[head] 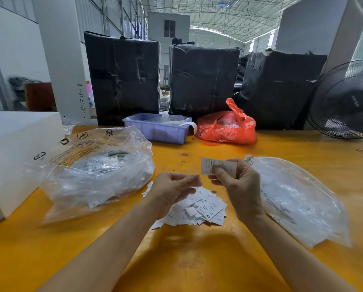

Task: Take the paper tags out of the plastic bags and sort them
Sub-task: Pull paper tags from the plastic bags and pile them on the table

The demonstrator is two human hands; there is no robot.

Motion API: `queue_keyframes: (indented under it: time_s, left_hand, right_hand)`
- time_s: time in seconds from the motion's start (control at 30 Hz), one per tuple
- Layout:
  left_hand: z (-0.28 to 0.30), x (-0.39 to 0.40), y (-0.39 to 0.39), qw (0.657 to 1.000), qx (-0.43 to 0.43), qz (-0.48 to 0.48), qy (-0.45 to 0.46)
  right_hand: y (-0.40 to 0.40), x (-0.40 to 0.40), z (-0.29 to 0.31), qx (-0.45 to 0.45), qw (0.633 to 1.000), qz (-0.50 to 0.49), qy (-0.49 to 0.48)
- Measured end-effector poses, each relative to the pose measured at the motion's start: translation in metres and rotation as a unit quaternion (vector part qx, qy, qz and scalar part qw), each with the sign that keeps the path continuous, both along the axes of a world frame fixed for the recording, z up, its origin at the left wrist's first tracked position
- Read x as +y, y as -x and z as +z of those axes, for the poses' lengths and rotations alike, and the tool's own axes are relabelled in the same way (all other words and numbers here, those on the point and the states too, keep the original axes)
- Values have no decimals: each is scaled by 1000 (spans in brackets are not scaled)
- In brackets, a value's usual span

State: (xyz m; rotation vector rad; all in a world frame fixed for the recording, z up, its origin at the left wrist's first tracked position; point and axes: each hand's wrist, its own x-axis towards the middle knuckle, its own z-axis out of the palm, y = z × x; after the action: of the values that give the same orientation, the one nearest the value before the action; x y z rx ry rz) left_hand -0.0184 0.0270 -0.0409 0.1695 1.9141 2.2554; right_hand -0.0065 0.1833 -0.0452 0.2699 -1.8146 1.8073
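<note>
— Tags, where are they sitting?

— I'm pinching a small stack of paper tags (218, 167) in my right hand (237, 186), thumb over the front, fingers curling behind; the top one is showing an "S". It's sticking up and to the left, above my knuckles.

— And the other hand?

— My left hand (172, 189) is hovering just beside it, fingers loosely curling, holding nothing I can make out.

— The rest?

— A loose pile of tags (197, 207) is lying on the yellow table (197, 260) right under both hands. A full clear plastic bag (96, 171) is sitting to my left, a flatter clear bag (296, 199) is lying to my right, touching neither hand.
</note>
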Motion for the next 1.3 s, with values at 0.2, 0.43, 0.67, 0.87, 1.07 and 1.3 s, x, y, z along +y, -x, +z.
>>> queue_keyframes:
  time_s: [0.2, 0.43, 0.67, 0.87, 1.07, 1.3]
  left_hand:
    - [1, -1, -2, 1000, 6, -20, -1]
    - [1, -1, -2, 1000, 1, -26, 1]
    - [-1, -1, 2, 1000, -7, -9, -2]
    - [-2, -2, 3, 1000, -4, 20, -4]
    - [-3, -1, 4, 998, 28, 27, 48]
    - [-3, 2, 1, 1000, -2, 5, 14]
  right_hand:
    - [-1, 0, 0, 18, 999, -19, -30]
    - [-1, 0, -3, 26, 991, -54, -124]
    - [-3, -2, -2, 37, 981, -60, -183]
    - [-4, -1, -1, 5, 977, -14, -214]
    - [-3, 2, 2, -87, 961, 94, -245]
    - [3, 5, 0, -96, 986, 34, -129]
